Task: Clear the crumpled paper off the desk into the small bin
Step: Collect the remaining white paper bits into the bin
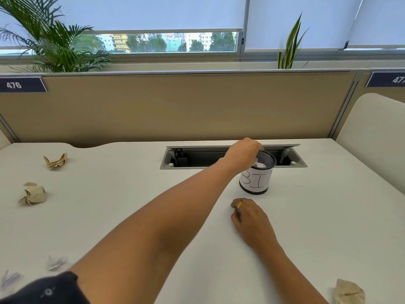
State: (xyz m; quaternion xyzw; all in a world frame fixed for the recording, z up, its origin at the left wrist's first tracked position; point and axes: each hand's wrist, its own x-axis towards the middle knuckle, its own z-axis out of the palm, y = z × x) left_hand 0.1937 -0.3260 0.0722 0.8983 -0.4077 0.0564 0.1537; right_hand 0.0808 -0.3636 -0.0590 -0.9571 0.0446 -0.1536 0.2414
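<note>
A person's left hand point(243, 153) is reaching across a white desk point(122, 194) and hovering over the rim of a small black mesh bin point(257, 175), its fingers bunched downward at the opening; whether they are gripping anything cannot be told, as the hand is hiding them. A white crumpled paper point(260, 165) is lying inside the bin, just below the fingertips. The bin, wrapped in a white label hand-lettered "BIN", is standing upright just in front of an open cable tray point(197, 156) sunk into the desk.

The right hand point(252, 218), wearing a gold ring point(240, 205), is resting on the desk near the bin's base, fingers curled loosely under and holding nothing that shows.

More crumpled pieces are lying scattered: a tan ball at the far left point(55, 161), a second tan ball nearer point(32, 194), two small pale scraps point(55, 263) at the lower left edge by a dark sleeve point(43, 290), and another tan wad at the lower right corner point(348, 292). A beige partition point(175, 106) numbered 476 is backing the desk, with potted plants point(54, 44) and half-drawn window blinds behind it.
</note>
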